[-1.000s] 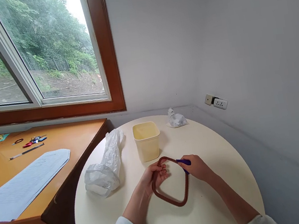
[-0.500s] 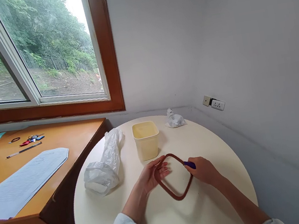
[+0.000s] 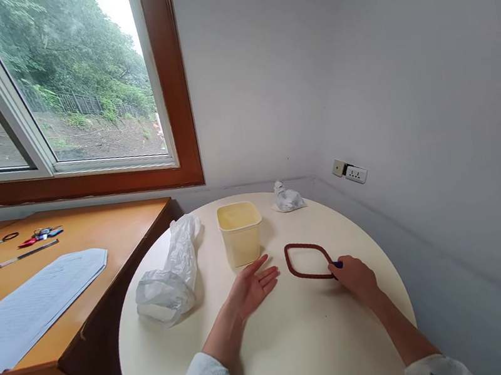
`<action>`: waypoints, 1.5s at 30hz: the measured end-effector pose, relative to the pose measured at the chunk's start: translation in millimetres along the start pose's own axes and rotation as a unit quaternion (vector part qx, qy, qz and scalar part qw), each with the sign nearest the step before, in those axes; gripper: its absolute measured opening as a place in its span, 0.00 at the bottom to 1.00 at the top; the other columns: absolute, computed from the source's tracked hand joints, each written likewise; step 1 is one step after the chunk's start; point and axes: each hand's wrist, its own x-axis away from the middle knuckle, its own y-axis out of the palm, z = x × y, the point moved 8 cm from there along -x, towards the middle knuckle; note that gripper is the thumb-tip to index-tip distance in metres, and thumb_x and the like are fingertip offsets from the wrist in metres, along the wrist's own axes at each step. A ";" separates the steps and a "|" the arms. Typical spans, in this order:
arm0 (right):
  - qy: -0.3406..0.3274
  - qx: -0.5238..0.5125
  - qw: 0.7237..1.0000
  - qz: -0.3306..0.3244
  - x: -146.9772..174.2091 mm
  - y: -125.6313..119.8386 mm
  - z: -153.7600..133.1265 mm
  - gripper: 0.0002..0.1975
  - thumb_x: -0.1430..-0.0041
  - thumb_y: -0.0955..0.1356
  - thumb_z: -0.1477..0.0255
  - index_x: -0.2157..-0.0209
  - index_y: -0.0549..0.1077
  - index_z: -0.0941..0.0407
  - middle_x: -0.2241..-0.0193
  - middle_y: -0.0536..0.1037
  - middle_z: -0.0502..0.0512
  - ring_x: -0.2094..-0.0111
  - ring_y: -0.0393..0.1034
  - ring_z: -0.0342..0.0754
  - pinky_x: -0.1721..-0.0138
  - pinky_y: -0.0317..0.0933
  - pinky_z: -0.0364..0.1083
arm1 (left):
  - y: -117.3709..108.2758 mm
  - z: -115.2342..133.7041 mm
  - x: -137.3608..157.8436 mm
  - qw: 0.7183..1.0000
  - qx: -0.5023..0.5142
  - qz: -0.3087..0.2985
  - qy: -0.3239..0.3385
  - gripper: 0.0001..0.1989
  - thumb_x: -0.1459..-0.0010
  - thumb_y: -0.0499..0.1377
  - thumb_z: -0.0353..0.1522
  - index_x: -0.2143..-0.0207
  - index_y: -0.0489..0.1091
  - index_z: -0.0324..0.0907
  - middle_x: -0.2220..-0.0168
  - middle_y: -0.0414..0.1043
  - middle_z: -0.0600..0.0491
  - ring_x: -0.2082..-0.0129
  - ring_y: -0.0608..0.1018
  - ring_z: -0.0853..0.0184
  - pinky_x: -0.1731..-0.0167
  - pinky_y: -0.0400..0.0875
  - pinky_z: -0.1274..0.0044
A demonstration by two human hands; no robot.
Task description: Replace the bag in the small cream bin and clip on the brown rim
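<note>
My right hand is closed around the purple tab of a brown rounded-square ring, holding it tilted just above the table. The ring's middle is hollow, and the tabletop shows through it. My left hand lies palm up with its fingers stretched out and nothing in it, apart from the ring. Just behind the left hand, a pale yellow plastic bin stands upright with its top uncovered. To the left of the bin lies a crumpled clear plastic bag, stretched out long.
A small knotted white plastic bag sits at the back of the round cream table. On the wooden desk to the left are papers, a pen and keys. A wall socket is behind on the right.
My left hand has let go of the ring and opened out. My right hand has carried the ring to the right and turned it flatter. The view has shifted slightly.
</note>
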 end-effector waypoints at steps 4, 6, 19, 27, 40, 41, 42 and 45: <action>0.014 0.002 1.000 0.002 2.8 5.5 -0.5 0.12 0.50 0.61 0.64 0.80 0.66 0.56 0.76 0.74 0.58 0.76 0.68 0.49 0.79 0.53 0.43 | 0.5 -0.3 0.2 1.000 0.004 0.003 -0.001 0.25 0.46 0.57 0.35 0.46 0.59 0.37 0.57 0.71 0.40 0.54 0.74 0.59 0.53 0.64 0.71; 0.014 -0.009 1.000 -0.004 4.5 8.3 -1.5 0.12 0.50 0.62 0.63 0.79 0.67 0.56 0.75 0.75 0.59 0.74 0.69 0.50 0.78 0.53 0.43 | 0.2 -0.4 0.2 1.000 0.003 0.008 -0.002 0.26 0.46 0.57 0.34 0.46 0.58 0.37 0.57 0.71 0.40 0.55 0.74 0.60 0.53 0.64 0.72; 0.007 -0.351 0.933 -0.079 12.2 -4.9 8.2 0.19 0.45 0.57 0.56 0.77 0.64 0.55 0.80 0.72 0.52 0.80 0.67 0.44 0.79 0.57 0.42 | -0.2 1.8 0.5 1.000 -0.001 0.021 0.003 0.27 0.45 0.57 0.35 0.44 0.56 0.38 0.59 0.71 0.40 0.56 0.75 0.61 0.53 0.64 0.72; 0.071 -0.781 0.613 -0.099 7.2 10.4 17.8 0.19 0.42 0.57 0.56 0.61 0.69 0.54 0.60 0.75 0.56 0.54 0.68 0.49 0.58 0.66 0.53 | 5.1 5.3 4.1 1.000 0.007 0.029 0.005 0.26 0.44 0.55 0.34 0.44 0.55 0.37 0.59 0.71 0.41 0.57 0.75 0.61 0.52 0.64 0.72; 0.106 -0.810 0.572 -0.071 5.9 30.7 22.2 0.15 0.45 0.65 0.67 0.55 0.67 0.53 0.53 0.72 0.53 0.52 0.67 0.48 0.53 0.64 0.53 | 6.3 7.1 1.2 1.000 0.010 0.011 0.006 0.28 0.44 0.55 0.34 0.42 0.53 0.37 0.58 0.71 0.40 0.55 0.74 0.61 0.50 0.63 0.71; 0.114 -0.786 0.604 -0.062 4.9 29.5 24.8 0.16 0.46 0.66 0.65 0.55 0.68 0.52 0.53 0.72 0.53 0.52 0.67 0.48 0.54 0.66 0.52 | 6.4 7.6 1.7 1.000 0.009 0.013 0.006 0.28 0.44 0.56 0.34 0.42 0.53 0.37 0.58 0.71 0.40 0.54 0.74 0.61 0.50 0.63 0.71; 0.124 -0.752 0.645 -0.052 3.8 27.3 28.4 0.17 0.48 0.66 0.63 0.55 0.68 0.52 0.53 0.72 0.53 0.52 0.67 0.48 0.56 0.66 0.50 | 6.4 8.0 2.0 1.000 0.008 0.017 0.006 0.28 0.44 0.56 0.34 0.42 0.53 0.37 0.58 0.71 0.40 0.54 0.74 0.61 0.50 0.63 0.71; 0.148 -0.596 0.789 -0.011 -1.7 11.0 41.2 0.22 0.53 0.68 0.58 0.57 0.71 0.54 0.55 0.74 0.56 0.54 0.68 0.52 0.60 0.67 0.49 | 7.1 8.2 2.3 1.000 0.008 0.024 0.003 0.29 0.44 0.56 0.34 0.42 0.53 0.37 0.58 0.71 0.40 0.55 0.74 0.61 0.50 0.63 0.71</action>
